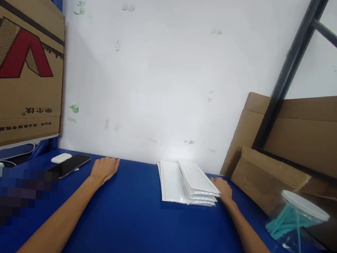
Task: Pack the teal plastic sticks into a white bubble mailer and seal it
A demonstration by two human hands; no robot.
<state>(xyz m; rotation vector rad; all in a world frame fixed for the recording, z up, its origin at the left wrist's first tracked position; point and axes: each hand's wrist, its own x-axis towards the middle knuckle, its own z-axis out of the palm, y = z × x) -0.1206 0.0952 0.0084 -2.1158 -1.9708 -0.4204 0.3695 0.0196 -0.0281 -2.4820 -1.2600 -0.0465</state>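
Note:
A stack of several white flat packets (188, 181) lies on the blue table (135, 219) near the back wall. My right hand (223, 189) rests palm down on the table just right of the stack, touching its edge, holding nothing. Flat on the table left of centre lies my left hand (104, 168), fingers spread and empty, to the right of a black phone (68, 165).
A small white case (61, 157) lies beside the phone. A large cardboard box (19, 64) stands at the left. Folded cardboard (297, 155) leans at the right behind a dark metal post (286, 74). A clear jar (296, 220) with teal sticks sits at the right.

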